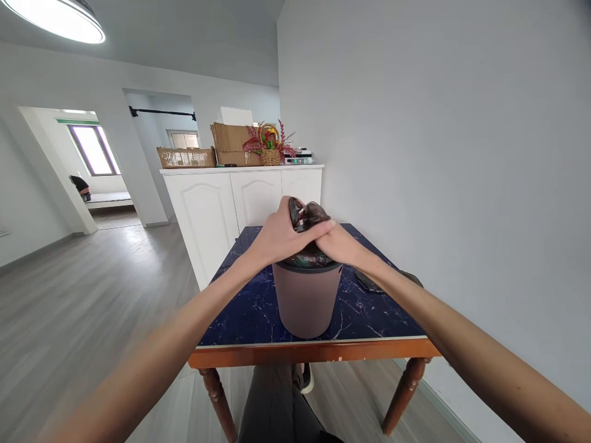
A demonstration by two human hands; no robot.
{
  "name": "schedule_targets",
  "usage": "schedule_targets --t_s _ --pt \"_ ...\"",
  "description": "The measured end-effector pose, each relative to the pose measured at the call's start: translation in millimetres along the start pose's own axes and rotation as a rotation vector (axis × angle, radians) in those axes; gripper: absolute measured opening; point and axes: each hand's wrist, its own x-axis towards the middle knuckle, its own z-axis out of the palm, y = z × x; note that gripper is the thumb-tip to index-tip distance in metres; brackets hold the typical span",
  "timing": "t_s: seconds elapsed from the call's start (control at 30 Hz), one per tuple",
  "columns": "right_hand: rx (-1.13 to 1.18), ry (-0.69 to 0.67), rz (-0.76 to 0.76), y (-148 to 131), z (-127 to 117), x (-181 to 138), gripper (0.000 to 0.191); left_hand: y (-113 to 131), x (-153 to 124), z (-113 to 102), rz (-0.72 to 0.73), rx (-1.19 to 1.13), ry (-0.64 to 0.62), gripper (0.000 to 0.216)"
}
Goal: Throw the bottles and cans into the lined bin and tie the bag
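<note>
A small pinkish-brown bin [306,304] stands on the dark blue marbled table [249,314] near its front edge. A dark plastic bag [310,215] lines the bin, and its top is gathered above the rim. My left hand [277,237] is closed round the bunched top of the bag from the left. My right hand [339,243] is closed on the same bunch from the right, its fingers overlapping the left hand. Both hands sit just above the bin's rim.
A dark flat object [378,282] lies on the table right of the bin, against the wall [438,154]. Behind the table stands a white cabinet [240,197] carrying cardboard boxes [231,144] and a flower basket [270,147]. Open wooden floor [92,295] stretches left.
</note>
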Motion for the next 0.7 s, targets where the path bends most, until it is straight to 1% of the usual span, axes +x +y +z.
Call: schedule_targets --t_s 0.03,0.07,0.13,0.2,0.23,0.33,0.4,0.47,0.53,0.63,0.7 --pt "-0.053 -0.03 -0.077 -2 1 -2 0.008 0 -1 0 0.024 0.008 -0.013 0.061" --pt "-0.094 -0.058 -0.131 -3 1 -4 0.011 -1 -2 0 0.052 0.002 -0.023 0.059" --pt "-0.117 -0.084 -0.153 -4 0 -6 0.015 -3 -2 -1 0.103 -0.031 -0.013 0.044" --pt "-0.081 -0.094 -0.103 -3 -2 -7 0.014 -7 -2 0 0.124 -0.076 0.035 0.032" --pt "-0.034 -0.111 -0.055 -3 -3 -8 0.015 -10 -1 0 0.116 -0.104 0.071 0.03" --pt "0.218 -0.201 0.105 -2 -8 -11 0.026 -22 3 -2 0.018 -0.22 0.191 0.032" --pt "0.413 -0.215 0.147 -1 -11 -12 0.034 -30 5 -4 -0.061 -0.291 0.233 0.034" --pt "0.565 -0.164 0.143 0 -13 -11 0.034 -35 7 -6 -0.105 -0.337 0.233 0.037" --pt "0.652 -0.076 0.163 1 -12 -6 0.032 -34 7 -8 -0.106 -0.356 0.198 0.039" --pt "0.631 0.045 0.252 1 -7 3 0.028 -22 4 -10 -0.057 -0.292 0.099 0.043" --pt "0.536 0.055 0.288 -1 -2 6 0.024 -10 3 -10 0.01 -0.169 0.034 0.047"
